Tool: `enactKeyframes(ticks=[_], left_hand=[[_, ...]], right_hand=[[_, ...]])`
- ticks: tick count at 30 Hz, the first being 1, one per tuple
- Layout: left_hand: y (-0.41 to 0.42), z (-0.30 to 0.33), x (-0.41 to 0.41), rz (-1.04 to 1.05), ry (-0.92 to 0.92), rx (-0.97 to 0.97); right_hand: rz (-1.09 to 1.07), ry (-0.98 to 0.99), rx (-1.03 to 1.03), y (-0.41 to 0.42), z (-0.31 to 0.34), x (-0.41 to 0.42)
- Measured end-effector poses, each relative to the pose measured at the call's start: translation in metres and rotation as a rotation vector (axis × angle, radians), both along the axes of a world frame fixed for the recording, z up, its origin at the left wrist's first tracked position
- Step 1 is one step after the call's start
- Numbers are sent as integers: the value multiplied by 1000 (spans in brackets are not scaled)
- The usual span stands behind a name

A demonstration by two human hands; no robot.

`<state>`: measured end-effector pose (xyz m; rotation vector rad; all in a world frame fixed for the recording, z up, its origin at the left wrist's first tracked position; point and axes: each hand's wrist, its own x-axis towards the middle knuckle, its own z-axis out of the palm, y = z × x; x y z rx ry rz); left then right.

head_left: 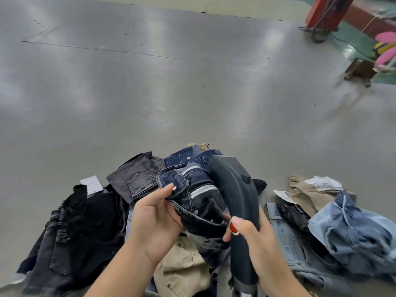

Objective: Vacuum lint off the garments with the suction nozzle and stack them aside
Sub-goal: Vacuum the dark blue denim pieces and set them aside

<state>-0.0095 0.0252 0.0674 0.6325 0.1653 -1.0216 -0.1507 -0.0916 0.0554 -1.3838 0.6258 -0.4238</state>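
A person's right hand (249, 234) grips the handle of a dark suction nozzle (235, 189), its head angled up and away over the heap, apparently ready to be drawn across cloth. The left hand (154, 213) pinches the waistband of a pair of dark blue jeans (192, 189), thumb on top, lifting it just beside the nozzle, likely to keep the fabric taut for cleaning. Below both hands lies a tan garment (182, 269); black trousers (70, 228) spread at left, with grey jeans (137, 179) beyond them. At right, well apart from the main heap, sit light blue jeans (353, 230) and a khaki piece (306, 196), possibly the finished stack. One nozzle, two hands; roughly eight garments show, though overlaps blur the count. Beyond, the grey work surface (171, 82) stretches to a red post (325, 11).
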Motion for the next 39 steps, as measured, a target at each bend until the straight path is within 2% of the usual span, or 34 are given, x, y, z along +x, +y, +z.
enactKeyframes(ticks=[4, 7, 9, 10, 12, 14, 17, 20, 24, 27, 30, 35, 39], left_hand=[[-4, -5, 1, 198, 195, -10], [-6, -7, 6, 318, 209, -15], [-9, -10, 9, 287, 195, 29], [-11, -13, 10, 243, 183, 114], [-15, -24, 2, 101, 151, 400], [-17, -33, -19, -162, 150, 585], [-14, -44, -41, -498, 195, 525], [-15, -53, -38, -609, 182, 473], [-21, -52, -38, -507, 142, 427], [-22, -50, -27, -180, 266, 433], [-19, -32, -22, 13, 259, 290], [-13, -15, -21, 106, 94, 130], [-8, -10, -13, 53, -113, 146]], right_hand=[[-2, 39, 7, 1, -9, 2], [-32, 16, -7, 7, -13, 6], [-73, -35, -51, 9, -12, 8], [-86, -58, -88, 8, -10, 9], [-95, -72, -168, 2, -6, 10], [-77, -69, -193, -3, -4, 13], [45, -77, -159, 1, -3, 16], [193, -48, -168, 15, -5, 12], [230, 20, -234, 30, -5, 5], [61, 33, -180, 28, -6, 0], [-50, 9, -34, 15, -6, -4], [-58, 11, 165, 19, -11, -11], [38, 24, 103, 14, 5, -14]])
